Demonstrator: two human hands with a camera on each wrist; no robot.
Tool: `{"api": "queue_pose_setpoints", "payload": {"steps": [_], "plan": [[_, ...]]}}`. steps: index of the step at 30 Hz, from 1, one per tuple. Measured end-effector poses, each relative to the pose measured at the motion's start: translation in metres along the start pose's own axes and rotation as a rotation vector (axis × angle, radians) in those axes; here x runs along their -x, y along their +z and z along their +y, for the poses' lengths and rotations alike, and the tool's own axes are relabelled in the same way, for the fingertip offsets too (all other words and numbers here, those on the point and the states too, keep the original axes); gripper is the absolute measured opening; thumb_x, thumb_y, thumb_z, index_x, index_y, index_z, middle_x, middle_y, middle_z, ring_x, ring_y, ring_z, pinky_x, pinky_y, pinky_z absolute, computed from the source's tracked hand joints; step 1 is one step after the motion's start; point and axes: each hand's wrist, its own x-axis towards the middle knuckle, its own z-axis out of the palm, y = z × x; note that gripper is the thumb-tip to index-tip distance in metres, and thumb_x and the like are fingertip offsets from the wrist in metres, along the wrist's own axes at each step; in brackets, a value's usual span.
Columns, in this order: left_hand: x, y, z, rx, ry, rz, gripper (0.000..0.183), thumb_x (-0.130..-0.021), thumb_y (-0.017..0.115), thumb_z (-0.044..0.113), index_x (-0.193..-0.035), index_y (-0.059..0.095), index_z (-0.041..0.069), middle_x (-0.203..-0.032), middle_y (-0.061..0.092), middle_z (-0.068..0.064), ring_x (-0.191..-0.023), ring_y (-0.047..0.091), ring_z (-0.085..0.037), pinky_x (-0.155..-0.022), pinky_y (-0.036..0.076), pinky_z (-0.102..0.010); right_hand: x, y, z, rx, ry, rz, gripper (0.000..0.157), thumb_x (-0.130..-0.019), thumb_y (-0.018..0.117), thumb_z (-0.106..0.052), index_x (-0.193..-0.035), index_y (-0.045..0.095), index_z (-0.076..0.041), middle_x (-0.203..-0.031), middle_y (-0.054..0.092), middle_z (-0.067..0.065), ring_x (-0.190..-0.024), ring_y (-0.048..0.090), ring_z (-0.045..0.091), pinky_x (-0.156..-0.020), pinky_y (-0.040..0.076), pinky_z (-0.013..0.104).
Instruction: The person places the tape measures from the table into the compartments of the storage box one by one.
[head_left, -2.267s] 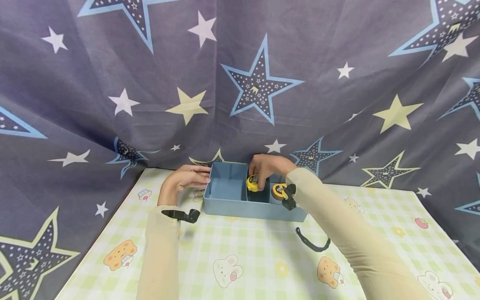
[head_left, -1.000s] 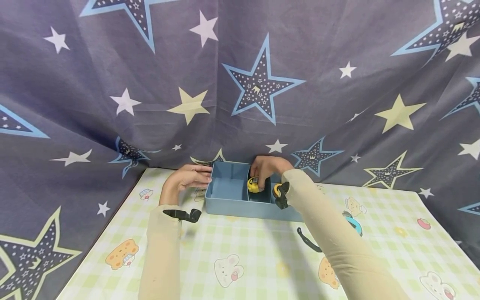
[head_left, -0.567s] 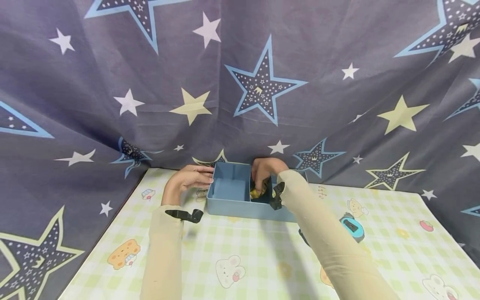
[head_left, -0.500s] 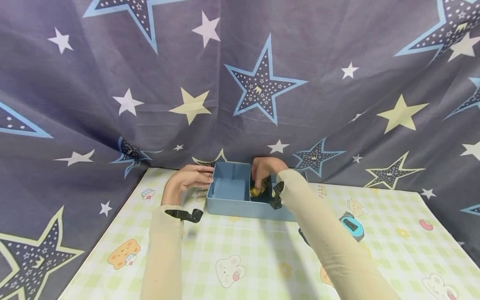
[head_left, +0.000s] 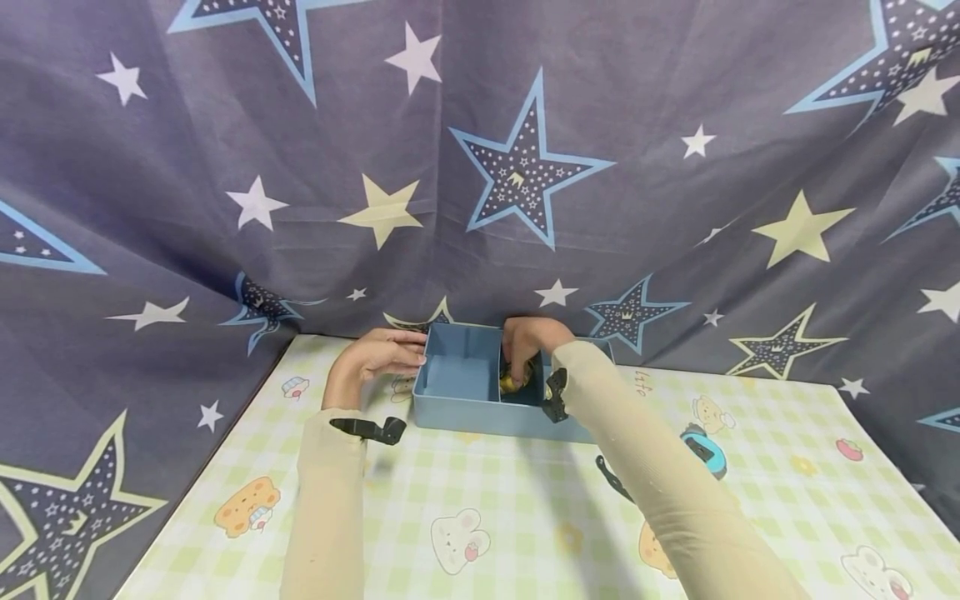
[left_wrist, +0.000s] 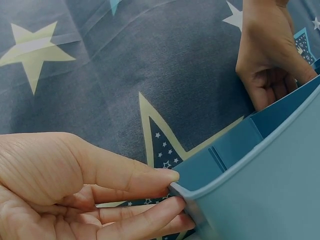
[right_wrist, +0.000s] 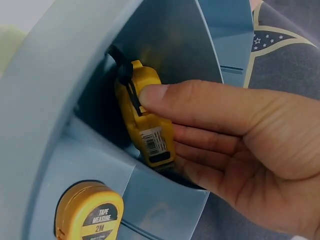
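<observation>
My right hand (head_left: 529, 340) reaches into the middle compartment of a blue divided box (head_left: 480, 414). In the right wrist view its thumb and fingers pinch a yellow tape measure (right_wrist: 150, 122) with a black wrist cord and a barcode label, which stands on edge. Another tape measure (right_wrist: 95, 214), orange-yellow and marked 2M, lies in the adjoining right compartment; the right wrist mostly covers it in the head view. Against the box's left end rests my left hand (head_left: 378, 353). Its nearly straight thumb and fingers touch the corner of the rim and outer wall.
A round turquoise and black object (head_left: 705, 451) lies on the table to the right, partly behind the right forearm. Near the box front is a black cord (head_left: 613, 479), also partly covered. A star-patterned curtain (head_left: 480, 167) hangs right behind the box.
The right hand has lowered deeper into the middle compartment, and the yellow tape measure has turned and shows less. The right forearm has shifted left, uncovering the turquoise object. The left hand stays at the box.
</observation>
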Motion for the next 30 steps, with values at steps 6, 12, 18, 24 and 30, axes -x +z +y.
{"api": "queue_pose_setpoints", "payload": {"steps": [6, 12, 18, 24, 30], "plan": [[0.0006, 0.0004, -0.0009, -0.006, 0.001, -0.003, 0.064, -0.095, 0.064, -0.003, -0.154, 0.04, -0.003, -0.155, 0.044, -0.027, -0.127, 0.062, -0.028, -0.103, 0.058, -0.033, 0.0052, -0.0008, -0.0018, -0.108, 0.077, 0.052, 0.037, -0.074, 0.092, -0.013, -0.106, 0.078, -0.021, -0.106, 0.068, -0.008, -0.092, 0.057, 0.013, -0.095, 0.059, 0.035], [0.0005, -0.001, -0.0017, -0.006, 0.007, -0.009, 0.064, -0.095, 0.064, -0.003, -0.154, 0.039, -0.004, -0.155, 0.043, -0.028, -0.13, 0.06, -0.03, -0.103, 0.058, -0.034, 0.0069, 0.0017, -0.0015, -0.161, 0.101, 0.085, 0.043, -0.072, 0.093, -0.01, -0.111, 0.077, -0.019, -0.117, 0.068, -0.003, -0.105, 0.06, 0.017, -0.102, 0.058, 0.04], [0.0029, -0.0017, -0.0001, 0.0, 0.016, -0.015, 0.067, -0.092, 0.068, -0.001, -0.154, 0.04, -0.004, -0.155, 0.043, -0.028, -0.13, 0.06, -0.03, -0.103, 0.058, -0.035, 0.0079, 0.0044, -0.0016, -0.135, 0.1, 0.121, 0.045, -0.07, 0.095, -0.012, -0.111, 0.076, -0.018, -0.114, 0.07, -0.004, -0.101, 0.06, 0.015, -0.098, 0.059, 0.038], [0.004, -0.0021, 0.0008, -0.01, 0.024, -0.025, 0.069, -0.092, 0.069, 0.001, -0.154, 0.039, -0.005, -0.155, 0.043, -0.028, -0.13, 0.061, -0.03, -0.103, 0.058, -0.035, 0.0089, 0.0053, -0.0014, -0.139, 0.112, 0.112, 0.049, -0.07, 0.094, -0.011, -0.115, 0.075, -0.018, -0.118, 0.068, -0.004, -0.105, 0.059, 0.016, -0.099, 0.059, 0.039], [0.001, -0.0002, 0.0004, -0.004, 0.001, -0.006, 0.064, -0.095, 0.064, -0.003, -0.155, 0.04, -0.002, -0.156, 0.043, -0.025, -0.137, 0.053, -0.037, -0.105, 0.057, -0.035, 0.0084, 0.0042, -0.0021, -0.125, 0.109, 0.115, 0.048, -0.07, 0.094, -0.01, -0.113, 0.076, -0.017, -0.116, 0.068, -0.004, -0.102, 0.058, 0.016, -0.098, 0.059, 0.039]]}}
